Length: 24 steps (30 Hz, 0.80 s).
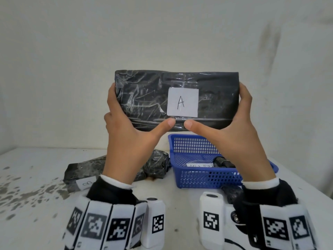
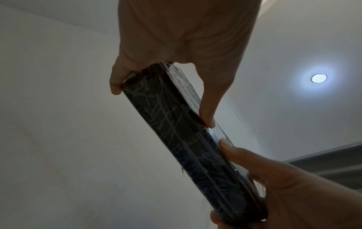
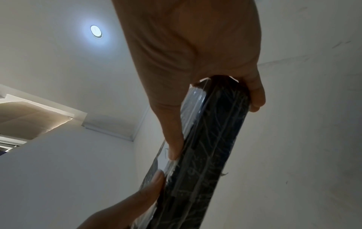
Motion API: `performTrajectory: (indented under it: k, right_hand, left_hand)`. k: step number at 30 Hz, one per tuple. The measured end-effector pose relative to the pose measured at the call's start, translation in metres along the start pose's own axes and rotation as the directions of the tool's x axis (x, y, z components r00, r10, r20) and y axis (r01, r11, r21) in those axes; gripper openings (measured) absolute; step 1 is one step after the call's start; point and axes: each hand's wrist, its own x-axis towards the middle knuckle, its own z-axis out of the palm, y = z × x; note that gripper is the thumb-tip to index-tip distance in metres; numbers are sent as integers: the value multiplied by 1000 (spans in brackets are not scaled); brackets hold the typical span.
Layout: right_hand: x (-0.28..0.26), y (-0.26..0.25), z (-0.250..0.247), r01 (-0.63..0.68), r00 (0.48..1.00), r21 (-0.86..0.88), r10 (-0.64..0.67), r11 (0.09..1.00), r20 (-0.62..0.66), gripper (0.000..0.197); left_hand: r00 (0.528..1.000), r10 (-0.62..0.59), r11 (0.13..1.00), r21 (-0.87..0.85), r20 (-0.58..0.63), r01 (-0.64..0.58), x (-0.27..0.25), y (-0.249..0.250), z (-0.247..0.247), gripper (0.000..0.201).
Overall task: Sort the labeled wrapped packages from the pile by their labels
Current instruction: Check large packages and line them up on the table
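Between both hands point(image 1: 126, 141), crinkly rectangular package point(image 1: 144, 98)

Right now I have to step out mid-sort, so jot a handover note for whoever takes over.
Left hand and right hand each grip an end of the package labeled A, raised before the wall, label readable.
The blue basket on the table already holds a dark wrapped package and a paper slip.
Wrapped packages lie left of it.
Left: place A, then sort the pile.
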Motion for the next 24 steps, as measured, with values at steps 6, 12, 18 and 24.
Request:
performTrajectory:
  k: [6,12,18,24]
  right_hand:
    - [-8,-5,-5,-14,999,4,14,1000,35,115]
    - [-16,-9,-11,-17,996,-8,17,1000,82,117]
    - [-17,-11,-9,-7,997,-16,8,1000,73,115]
    - [-13,-13,-9,3,998,-22,-1,1000,57,115]
  left_hand:
    - [999,-31,1000,4,41,31,-10,4,-6,124]
    - [993,-56,998,1,102,56,-16,7,-13,128]
    - [996,-60,998,16,63,59,-22,11,-13,126]
    - [999,-29,998,65,44,26,-15,18,-12,126]
